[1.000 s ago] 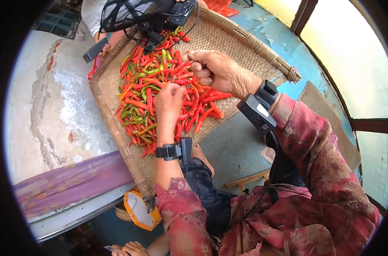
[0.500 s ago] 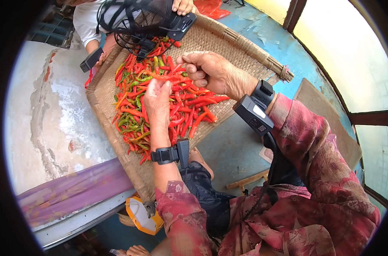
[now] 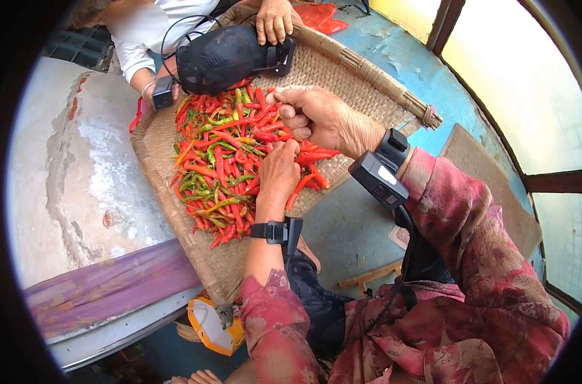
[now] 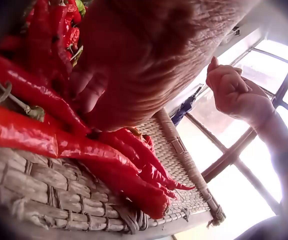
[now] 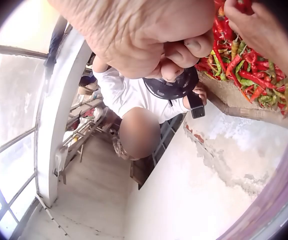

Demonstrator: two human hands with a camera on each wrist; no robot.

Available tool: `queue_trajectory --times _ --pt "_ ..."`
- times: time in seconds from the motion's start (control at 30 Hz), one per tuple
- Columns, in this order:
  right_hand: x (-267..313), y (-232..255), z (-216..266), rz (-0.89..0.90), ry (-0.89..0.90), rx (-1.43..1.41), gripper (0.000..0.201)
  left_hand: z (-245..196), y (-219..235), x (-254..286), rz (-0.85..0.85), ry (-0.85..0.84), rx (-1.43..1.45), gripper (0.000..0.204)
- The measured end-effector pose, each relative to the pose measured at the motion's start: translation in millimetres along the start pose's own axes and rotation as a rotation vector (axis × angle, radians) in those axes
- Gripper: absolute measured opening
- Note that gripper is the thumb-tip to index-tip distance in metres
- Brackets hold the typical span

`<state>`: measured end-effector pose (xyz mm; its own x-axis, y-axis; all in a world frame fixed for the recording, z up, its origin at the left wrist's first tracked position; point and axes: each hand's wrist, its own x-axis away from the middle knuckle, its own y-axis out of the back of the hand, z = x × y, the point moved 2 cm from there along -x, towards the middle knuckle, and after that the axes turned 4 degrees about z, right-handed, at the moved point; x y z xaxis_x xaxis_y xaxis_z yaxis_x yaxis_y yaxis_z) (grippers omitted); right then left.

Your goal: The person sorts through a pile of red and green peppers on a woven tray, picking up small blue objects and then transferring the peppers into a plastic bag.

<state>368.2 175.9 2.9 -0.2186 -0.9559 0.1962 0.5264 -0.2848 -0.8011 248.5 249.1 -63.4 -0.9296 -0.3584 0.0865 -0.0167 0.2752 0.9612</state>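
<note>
A heap of red and green chili peppers (image 3: 214,173) lies on a woven bamboo tray (image 3: 342,70). My left hand (image 3: 279,171) reaches down into the right side of the heap, its curled fingers low among red peppers (image 4: 39,135). Its fingertips are hidden in the left wrist view, so I cannot tell whether they pinch a pepper. Above the heap's upper right edge, my right hand (image 3: 316,118) has its fingers folded in, the thumb lying against the index finger. Nothing shows in the right hand (image 4: 239,92) from the left wrist view.
Across the tray, another person in a white top (image 3: 192,13) handles black rounded headgear (image 3: 217,59) over the heap's far end. That person also holds a small black device (image 3: 163,93). A worn pale wall (image 3: 92,173) is at left, windows (image 3: 521,77) at right.
My left hand has moved right and closer to my body, down into the peppers. My right hand stays nearly in place. The other person's black headgear has turned, showing its rounded side.
</note>
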Motion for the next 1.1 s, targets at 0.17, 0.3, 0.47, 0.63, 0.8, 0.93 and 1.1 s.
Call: queue_trajectory --times 0.17,0.3,0.47,0.63,0.8,0.93,1.1 --pt "1 -1 -1 0.037 0.002 0.019 0.015 -3 17 -1 -0.319 0.046 0.282 0.022" --pt "-2 -4 -7 0.015 -0.017 0.033 0.015 25 41 -5 -0.433 0.233 1.16 0.037" --pt "-3 -8 -10 0.092 -0.026 0.022 0.015 60 44 4 -0.962 0.372 0.917 0.062" --pt "-9 -6 -11 0.064 -0.014 0.023 0.015 17 46 12 -0.482 0.18 0.432 0.036" --pt "-8 -11 -8 0.043 -0.008 0.019 0.015 -24 -4 6 -0.125 -0.071 0.064 0.021" --pt "-5 -7 -6 0.049 0.0 0.001 0.014 -29 -20 -5 -0.17 -0.078 -0.056 0.019" --pt "3 -6 0 0.05 0.027 0.012 0.014 -33 -29 -14 -0.137 -0.067 -0.226 0.018"
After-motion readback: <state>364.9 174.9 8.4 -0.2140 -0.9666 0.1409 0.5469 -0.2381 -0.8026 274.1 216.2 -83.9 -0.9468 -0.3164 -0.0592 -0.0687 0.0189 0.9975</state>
